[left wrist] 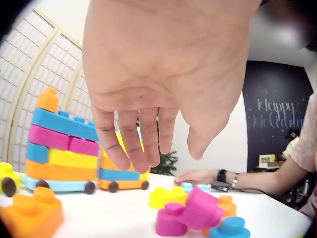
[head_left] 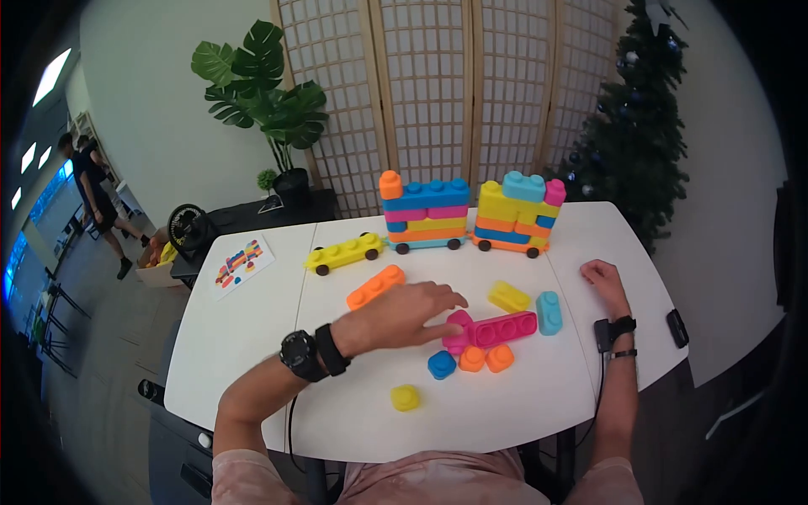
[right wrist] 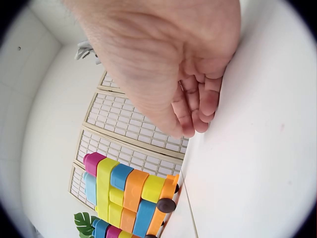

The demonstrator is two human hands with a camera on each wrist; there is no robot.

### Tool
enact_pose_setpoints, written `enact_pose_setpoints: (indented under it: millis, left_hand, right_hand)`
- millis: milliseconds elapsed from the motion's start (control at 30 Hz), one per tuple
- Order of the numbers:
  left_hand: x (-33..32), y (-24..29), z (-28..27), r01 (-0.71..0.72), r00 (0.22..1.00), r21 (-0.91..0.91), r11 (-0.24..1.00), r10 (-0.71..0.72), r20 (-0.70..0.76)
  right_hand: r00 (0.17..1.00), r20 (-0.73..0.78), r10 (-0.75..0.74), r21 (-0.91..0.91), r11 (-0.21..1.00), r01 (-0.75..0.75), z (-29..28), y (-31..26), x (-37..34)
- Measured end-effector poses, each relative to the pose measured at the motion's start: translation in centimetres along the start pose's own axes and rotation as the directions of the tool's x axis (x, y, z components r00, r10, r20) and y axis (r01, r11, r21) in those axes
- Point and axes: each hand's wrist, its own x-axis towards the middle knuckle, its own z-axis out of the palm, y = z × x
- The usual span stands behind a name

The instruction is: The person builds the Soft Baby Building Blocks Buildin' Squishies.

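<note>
My left hand is held above the pink bricks, fingers extended and slightly bent, holding nothing; the left wrist view shows its palm over the scene. Beneath it lie a long pink brick on its side and a smaller pink brick. Nearby are a blue brick, two small orange bricks, a yellow brick and a light blue brick. A long orange brick is partly behind the left hand. My right hand rests on the table, loosely curled and holding nothing.
Two stacked brick wagons and a yellow wheeled base stand in a row at the back. A picture card lies at left, a small yellow brick near the front, a black object at the right edge.
</note>
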Motion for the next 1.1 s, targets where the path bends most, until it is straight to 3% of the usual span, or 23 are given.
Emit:
enact_pose_setpoints:
  millis: [67,133,167,233,300,367,500,633,700,767,833,900,967,1033,1100]
  left_hand:
    - [1.1,1.3,2.4,-0.042,0.999,0.021,0.999,0.042,-0.001]
    - [2.6,1.6,4.5,-0.124,0.989,0.193,0.973,0.136,-0.051]
    - [3.3,2.0,5.1,-0.128,0.989,0.194,0.973,0.141,-0.052]
    - [4.8,2.5,5.8,-0.086,0.992,0.281,0.956,0.056,0.112]
    - [6.2,2.6,7.0,-0.067,0.991,0.289,0.955,0.031,0.127]
    - [7.4,2.7,8.0,0.031,0.971,0.309,0.950,-0.102,0.216]
    - [7.9,1.5,8.0,0.028,0.992,0.062,0.998,-0.035,0.121]
    - [7.6,2.0,5.7,0.099,0.986,-0.047,0.994,-0.092,0.138]
    - [6.8,2.1,3.5,0.124,0.991,-0.128,0.984,-0.129,-0.037]
    - [5.9,1.3,2.5,0.130,0.984,-0.108,0.986,-0.142,-0.111]
    - [4.9,-0.9,2.5,0.259,0.947,0.062,0.964,-0.240,-0.213]
    - [3.9,-3.6,3.3,0.319,0.938,0.115,0.941,-0.297,-0.177]
    - [2.7,-5.7,4.7,0.380,0.925,0.311,0.871,-0.351,-0.146]
    - [1.3,-6.3,6.0,0.354,0.935,0.357,0.864,-0.323,-0.146]
    - [0.3,-5.7,6.3,0.279,0.956,0.291,0.915,-0.236,-0.177]
  right_hand:
    - [1.000,-0.005,0.009,-0.002,1.000,-0.009,0.0,-0.6,-0.3]
    - [1.000,-0.007,0.013,0.011,1.000,-0.013,0.1,-0.7,-0.3]
    - [1.000,-0.012,0.012,0.009,1.000,-0.012,0.0,-0.6,-0.3]
    - [1.000,-0.001,0.021,0.010,1.000,-0.021,0.0,-0.5,-0.2]
    - [1.000,-0.010,0.020,-0.004,1.000,-0.020,0.0,-0.6,-0.2]
    - [1.000,-0.006,0.019,-0.012,1.000,-0.019,0.3,-0.6,-0.2]
    - [1.000,-0.018,0.017,-0.033,0.999,-0.018,0.2,-0.7,-0.1]
    - [1.000,-0.002,0.014,-0.036,0.999,-0.014,0.0,-0.3,0.0]
    - [1.000,0.007,0.016,-0.045,0.999,-0.016,0.0,-0.4,-0.2]
    - [1.000,-0.002,0.028,-0.038,0.999,-0.028,0.1,-0.7,-0.3]
    - [1.000,-0.012,0.026,-0.036,0.999,-0.026,0.1,-0.8,-0.4]
    - [1.000,-0.021,0.018,-0.034,0.999,-0.018,0.2,-0.7,-0.2]
    - [1.000,-0.019,0.020,-0.048,0.999,-0.021,0.1,-0.5,-0.1]
    - [1.000,-0.013,0.010,-0.035,0.999,-0.010,0.1,-0.6,-0.3]
    - [1.000,-0.008,0.005,-0.024,1.000,-0.005,0.0,-0.8,-0.3]
